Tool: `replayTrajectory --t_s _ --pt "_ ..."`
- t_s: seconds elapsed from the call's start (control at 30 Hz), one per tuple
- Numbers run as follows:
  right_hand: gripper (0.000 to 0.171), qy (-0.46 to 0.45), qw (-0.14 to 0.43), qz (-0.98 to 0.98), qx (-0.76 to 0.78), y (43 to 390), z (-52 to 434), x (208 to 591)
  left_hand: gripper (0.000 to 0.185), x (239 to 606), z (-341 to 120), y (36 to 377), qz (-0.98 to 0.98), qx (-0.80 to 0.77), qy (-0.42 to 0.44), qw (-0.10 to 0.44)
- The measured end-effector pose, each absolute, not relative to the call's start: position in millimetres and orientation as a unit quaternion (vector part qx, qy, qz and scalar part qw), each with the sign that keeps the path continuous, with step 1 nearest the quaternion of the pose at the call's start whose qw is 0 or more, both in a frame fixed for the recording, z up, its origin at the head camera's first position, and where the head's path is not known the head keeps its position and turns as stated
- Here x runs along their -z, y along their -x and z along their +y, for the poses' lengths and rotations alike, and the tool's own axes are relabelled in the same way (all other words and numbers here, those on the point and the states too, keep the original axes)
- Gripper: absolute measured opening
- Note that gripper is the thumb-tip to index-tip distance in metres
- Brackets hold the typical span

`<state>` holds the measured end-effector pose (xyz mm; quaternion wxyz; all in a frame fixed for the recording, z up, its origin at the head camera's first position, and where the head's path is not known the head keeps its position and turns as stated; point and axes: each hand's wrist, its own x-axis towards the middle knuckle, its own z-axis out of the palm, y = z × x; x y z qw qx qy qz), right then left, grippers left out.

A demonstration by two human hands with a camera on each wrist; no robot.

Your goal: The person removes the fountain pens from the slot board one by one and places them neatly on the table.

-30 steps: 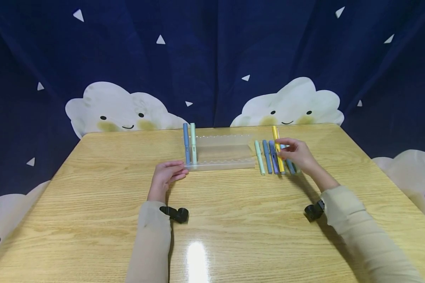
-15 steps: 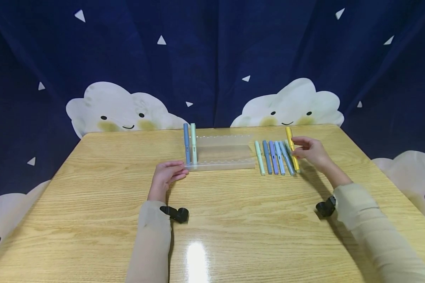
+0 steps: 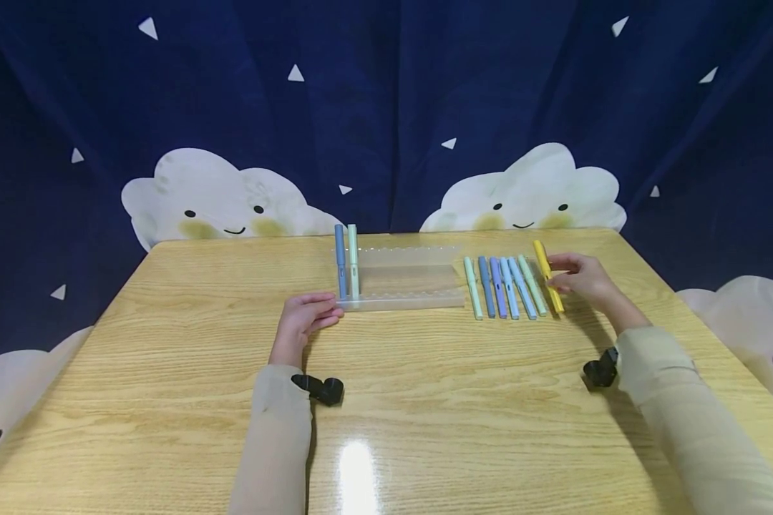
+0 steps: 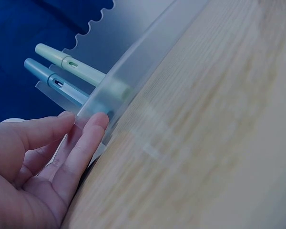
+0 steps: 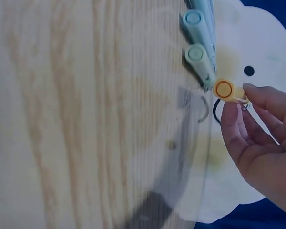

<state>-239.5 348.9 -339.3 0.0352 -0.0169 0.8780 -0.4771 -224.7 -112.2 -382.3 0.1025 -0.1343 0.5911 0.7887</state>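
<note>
Right grip pinches yellow pen, just right of pen row. Left grip, fingers straight, touches rack front-left corner; two pens upright there.

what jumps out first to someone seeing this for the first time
First, the bright yellow pen that the right hand pinches at the right end of a row of pastel green and blue pens lying on the glossy wooden table. Next, the frosted clear plastic pen rack at the table's middle, with a blue pen and a mint pen upright at its left end, where the left hand touches it.
</note>
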Motion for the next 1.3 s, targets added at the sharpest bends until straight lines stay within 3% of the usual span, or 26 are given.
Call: replayTrajectory --t_s 0.57,1.3 --pt "0.055 -0.047 0.113 0.882 0.454 254 360 355 0.027 382 -110 225 0.595 -0.785 0.138 0.104" --pt "0.057 -0.05 0.106 0.882 0.457 262 356 360 0.028 382 -113 224 0.599 -0.783 0.137 0.098"
